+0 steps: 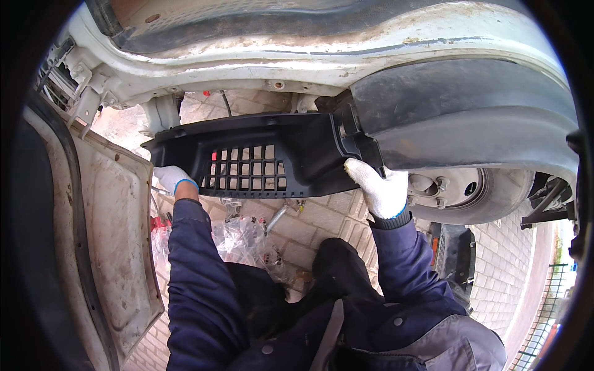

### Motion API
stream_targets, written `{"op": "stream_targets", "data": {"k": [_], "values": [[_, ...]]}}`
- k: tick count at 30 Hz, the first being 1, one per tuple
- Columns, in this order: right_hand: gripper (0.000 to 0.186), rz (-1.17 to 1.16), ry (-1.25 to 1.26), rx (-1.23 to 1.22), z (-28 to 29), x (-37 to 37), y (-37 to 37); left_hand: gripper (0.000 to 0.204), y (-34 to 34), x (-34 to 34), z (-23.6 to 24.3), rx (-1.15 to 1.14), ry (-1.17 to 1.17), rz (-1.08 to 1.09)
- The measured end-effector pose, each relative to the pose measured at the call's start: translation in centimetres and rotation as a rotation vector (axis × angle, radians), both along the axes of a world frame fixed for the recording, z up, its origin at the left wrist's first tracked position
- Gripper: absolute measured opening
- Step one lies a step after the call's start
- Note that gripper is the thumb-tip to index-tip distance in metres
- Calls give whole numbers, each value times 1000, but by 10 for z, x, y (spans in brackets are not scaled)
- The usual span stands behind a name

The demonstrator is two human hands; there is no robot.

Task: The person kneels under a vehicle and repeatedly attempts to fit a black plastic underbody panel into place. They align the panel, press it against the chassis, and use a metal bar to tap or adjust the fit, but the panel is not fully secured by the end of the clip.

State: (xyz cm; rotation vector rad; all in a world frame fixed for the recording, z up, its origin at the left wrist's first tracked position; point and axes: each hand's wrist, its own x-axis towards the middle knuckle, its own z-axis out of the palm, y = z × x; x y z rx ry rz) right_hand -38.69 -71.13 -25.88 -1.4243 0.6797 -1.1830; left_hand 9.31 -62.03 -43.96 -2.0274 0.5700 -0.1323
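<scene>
A long black plastic step panel [309, 157] with a grid of square openings spans the space below the white vehicle body [297, 71]. My left hand [171, 179], in a white glove with a blue cuff edge, is closed on the panel's left end; some of its fingers are hidden. At the other end my right hand [378, 187], gloved the same way, grips the lower corner, fingertips against the black plastic. That right end lies close to the dark grey fender [458, 117], and whether the two touch I cannot tell.
An open white door [111, 229] stands at the left. Beneath the fender is a wheel [458, 191]. Clear plastic bags [241, 241] and a metal rod-like tool [276, 219] lie on the paving [303, 232]. Another black part [455, 253] rests beyond my right forearm.
</scene>
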Motion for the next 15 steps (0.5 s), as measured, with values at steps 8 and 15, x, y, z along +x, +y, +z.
{"op": "stream_targets", "data": {"k": [8,15], "values": [[47,33,8,36,-3,-2,2,37,9,0,-4,35,-33,-28],[50,-68,-110,12,-2,12,8,40,19,-34,36,42,-41,-83]]}}
